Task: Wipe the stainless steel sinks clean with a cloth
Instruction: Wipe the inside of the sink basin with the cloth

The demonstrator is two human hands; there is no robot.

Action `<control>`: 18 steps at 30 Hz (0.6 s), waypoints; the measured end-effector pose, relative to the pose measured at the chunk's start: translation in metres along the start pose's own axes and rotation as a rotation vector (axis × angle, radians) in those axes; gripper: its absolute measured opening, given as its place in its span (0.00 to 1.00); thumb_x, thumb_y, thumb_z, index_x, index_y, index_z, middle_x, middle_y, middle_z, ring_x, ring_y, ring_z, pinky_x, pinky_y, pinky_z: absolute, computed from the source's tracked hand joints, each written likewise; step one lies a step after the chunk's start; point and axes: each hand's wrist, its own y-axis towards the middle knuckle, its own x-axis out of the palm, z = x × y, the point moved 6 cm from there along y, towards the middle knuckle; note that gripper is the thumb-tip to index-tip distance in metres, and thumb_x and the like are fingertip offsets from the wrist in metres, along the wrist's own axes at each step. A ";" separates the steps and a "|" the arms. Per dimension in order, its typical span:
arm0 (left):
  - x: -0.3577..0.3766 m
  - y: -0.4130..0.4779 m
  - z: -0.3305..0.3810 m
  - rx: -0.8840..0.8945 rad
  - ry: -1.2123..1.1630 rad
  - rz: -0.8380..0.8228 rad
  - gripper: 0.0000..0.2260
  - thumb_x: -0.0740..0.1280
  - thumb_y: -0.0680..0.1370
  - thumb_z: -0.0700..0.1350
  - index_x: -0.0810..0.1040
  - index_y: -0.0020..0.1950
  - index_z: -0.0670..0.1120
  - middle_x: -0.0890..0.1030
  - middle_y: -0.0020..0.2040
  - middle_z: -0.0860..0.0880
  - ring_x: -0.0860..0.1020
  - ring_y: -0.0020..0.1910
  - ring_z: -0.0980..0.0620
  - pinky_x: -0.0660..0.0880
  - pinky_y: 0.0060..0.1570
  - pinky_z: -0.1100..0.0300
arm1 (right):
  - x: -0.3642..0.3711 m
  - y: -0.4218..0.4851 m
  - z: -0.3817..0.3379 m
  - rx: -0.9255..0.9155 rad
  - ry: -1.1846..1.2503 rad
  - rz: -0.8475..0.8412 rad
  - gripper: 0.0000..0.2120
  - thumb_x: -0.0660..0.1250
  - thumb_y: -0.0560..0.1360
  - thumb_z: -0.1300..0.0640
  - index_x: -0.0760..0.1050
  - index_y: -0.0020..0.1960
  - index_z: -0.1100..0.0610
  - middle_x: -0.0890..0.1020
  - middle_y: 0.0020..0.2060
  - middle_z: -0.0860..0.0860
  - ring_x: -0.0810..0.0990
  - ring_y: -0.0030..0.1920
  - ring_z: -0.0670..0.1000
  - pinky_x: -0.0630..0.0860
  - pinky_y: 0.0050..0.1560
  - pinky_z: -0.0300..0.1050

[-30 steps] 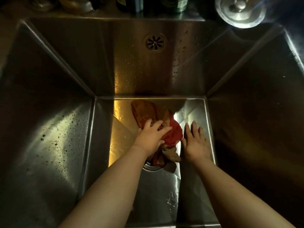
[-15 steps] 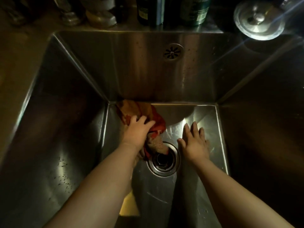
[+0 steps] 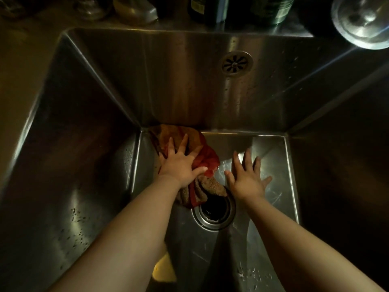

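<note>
I look down into a deep stainless steel sink [image 3: 88, 157]. A red and brown cloth [image 3: 207, 160] lies on its floor in the far left corner, reaching back to the drain [image 3: 214, 210]. My left hand [image 3: 182, 163] presses flat on the cloth with the fingers spread. My right hand [image 3: 247, 177] rests flat on the bare sink floor to the right of the cloth, fingers apart, holding nothing.
An overflow grille [image 3: 236, 63] sits high on the back wall. Bottles [image 3: 207, 8] and jars stand on the ledge behind the sink, with a round metal lid [image 3: 362, 20] at the far right. Water drops cling to the left wall and near floor.
My left hand has slid the cloth from the middle of the floor to the far left corner and spread its fingers. The drain is uncovered. My right hand stays flat on the floor.
</note>
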 end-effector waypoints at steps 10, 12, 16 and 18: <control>-0.001 -0.016 0.005 0.014 -0.002 0.083 0.23 0.55 0.80 0.51 0.55 0.74 0.62 0.46 0.77 0.52 0.42 0.74 0.37 0.51 0.70 0.38 | -0.002 0.000 0.001 -0.008 -0.007 -0.035 0.29 0.50 0.79 0.39 0.41 0.75 0.40 0.33 0.74 0.45 0.32 0.74 0.55 0.42 0.66 0.74; 0.001 -0.022 0.005 0.027 0.024 0.065 0.24 0.56 0.80 0.49 0.54 0.74 0.63 0.45 0.77 0.52 0.42 0.74 0.37 0.52 0.70 0.38 | -0.004 -0.002 0.001 -0.014 0.006 -0.038 0.29 0.51 0.79 0.40 0.42 0.75 0.40 0.33 0.74 0.45 0.32 0.74 0.56 0.42 0.66 0.74; 0.010 -0.036 0.001 0.030 0.061 0.015 0.29 0.59 0.79 0.44 0.51 0.74 0.64 0.44 0.77 0.52 0.40 0.74 0.38 0.53 0.69 0.37 | -0.001 -0.011 -0.005 -0.009 0.040 -0.049 0.29 0.52 0.79 0.40 0.41 0.75 0.40 0.34 0.75 0.46 0.32 0.74 0.57 0.42 0.67 0.73; 0.015 -0.046 -0.002 0.025 0.080 -0.006 0.32 0.61 0.77 0.41 0.50 0.74 0.64 0.42 0.77 0.52 0.39 0.74 0.38 0.53 0.69 0.36 | 0.002 -0.016 -0.009 0.005 0.047 -0.043 0.30 0.52 0.79 0.40 0.41 0.75 0.41 0.35 0.75 0.47 0.32 0.74 0.57 0.41 0.68 0.72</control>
